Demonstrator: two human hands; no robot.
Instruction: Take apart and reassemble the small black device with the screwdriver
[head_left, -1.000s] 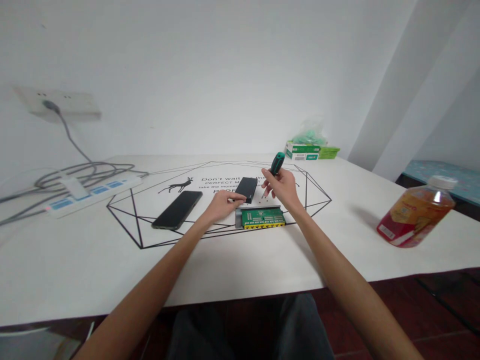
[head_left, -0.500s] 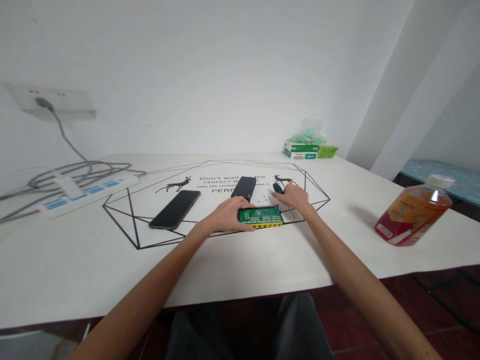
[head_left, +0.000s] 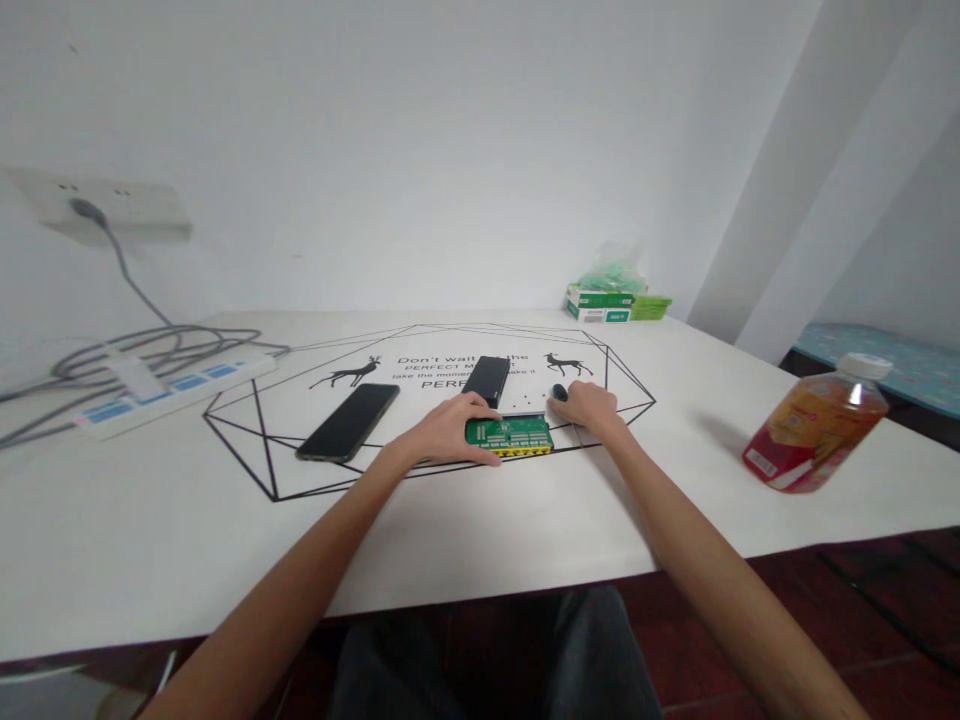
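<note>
A green circuit board (head_left: 517, 432) with a row of yellow ports along its near edge rests at the middle of the table. My left hand (head_left: 454, 428) grips its left end, thumb in front and fingers behind. Just right of the board, my right hand (head_left: 589, 407) is closed around a screwdriver (head_left: 559, 393); only its dark, rounded handle end shows clearly, and the tip cannot be made out. Behind the board lies a black box-like cover (head_left: 487, 379). Several tiny dark specks, perhaps screws, dot the table between the cover and my right hand.
A black smartphone (head_left: 349, 422) lies left of my left hand. Farther left are a white power strip (head_left: 176, 395) and coiled grey cable. A drink bottle (head_left: 814, 425) stands at the right. Small green-and-white boxes (head_left: 600, 305) sit at the back of the white table (head_left: 480, 540).
My left hand and the circuit board have shifted slightly left. My right hand has come a little nearer with the screwdriver, whose handle end is turned differently.
</note>
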